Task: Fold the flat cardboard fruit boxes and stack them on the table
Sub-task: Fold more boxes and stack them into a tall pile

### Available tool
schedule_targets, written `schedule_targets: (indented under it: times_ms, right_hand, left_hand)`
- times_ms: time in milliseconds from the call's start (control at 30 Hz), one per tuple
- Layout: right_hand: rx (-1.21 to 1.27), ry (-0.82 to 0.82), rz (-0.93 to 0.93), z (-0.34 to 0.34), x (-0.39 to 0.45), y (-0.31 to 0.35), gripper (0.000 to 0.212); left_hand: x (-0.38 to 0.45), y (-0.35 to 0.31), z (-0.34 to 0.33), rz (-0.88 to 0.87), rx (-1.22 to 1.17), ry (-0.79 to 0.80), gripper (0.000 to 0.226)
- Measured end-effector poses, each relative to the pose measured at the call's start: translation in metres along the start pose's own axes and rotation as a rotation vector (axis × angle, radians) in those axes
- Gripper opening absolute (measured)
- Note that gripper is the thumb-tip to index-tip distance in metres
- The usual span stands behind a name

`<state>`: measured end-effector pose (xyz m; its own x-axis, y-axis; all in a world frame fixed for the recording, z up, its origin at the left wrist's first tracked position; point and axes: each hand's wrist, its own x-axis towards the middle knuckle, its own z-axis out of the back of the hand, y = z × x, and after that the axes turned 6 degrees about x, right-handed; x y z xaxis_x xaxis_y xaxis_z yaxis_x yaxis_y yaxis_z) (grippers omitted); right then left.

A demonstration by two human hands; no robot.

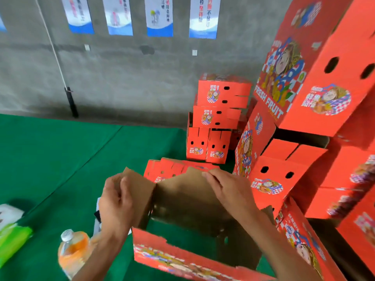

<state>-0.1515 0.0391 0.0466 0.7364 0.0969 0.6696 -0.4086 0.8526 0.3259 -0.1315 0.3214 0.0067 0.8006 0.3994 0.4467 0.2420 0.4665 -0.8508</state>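
A red cardboard fruit box (182,258) stands opened up in front of me on the green table (60,159), its brown inside facing up. My left hand (115,201) grips the box's left flap near its top edge. My right hand (227,189) holds the top edge of the far wall, fingers curled over it. A pile of flat red boxes (168,169) lies just behind the open box. Folded boxes (217,118) are stacked at the back, and more folded boxes (316,78) tower on the right.
A bottle of orange drink (73,252) stands at the near left beside my left forearm. A green and white packet (10,230) lies at the far left edge. A grey wall with several posters (158,15) runs behind the table.
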Motion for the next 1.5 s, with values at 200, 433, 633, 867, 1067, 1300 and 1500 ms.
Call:
schedule_targets:
  times_ms: [200,433,633,867,1067,1300,1500]
  right_hand:
    - [-0.045,0.313,-0.085,-0.029,-0.022,-0.006,0.04]
    - [-0.073,0.247,-0.183,-0.04,-0.022,-0.029,0.034]
    - [0.217,0.272,-0.354,-0.026,-0.011,-0.025,0.025]
    - [-0.23,0.142,-0.652,0.04,-0.07,-0.034,0.024]
    - [0.411,-0.138,-0.601,0.011,-0.113,-0.02,0.021]
    - [0.434,-0.047,-0.499,-0.023,-0.147,-0.018,0.044]
    - [0.427,0.156,-0.647,-0.028,-0.147,-0.026,0.113]
  left_hand:
    - [-0.037,0.046,-0.017,0.14,0.075,0.094,0.025]
    - [-0.046,0.073,-0.009,0.419,-0.439,0.548,0.059]
    - [-0.072,0.076,-0.009,0.256,-0.236,0.582,0.038]
    - [-0.074,0.076,-0.023,0.107,-0.005,0.54,0.067]
    - [-0.071,0.062,-0.036,-0.158,0.19,0.464,0.076]
    - [-0.066,0.063,-0.042,-0.463,0.205,0.531,0.074]
    - [-0.058,0.07,-0.036,-0.645,0.189,0.605,0.059]
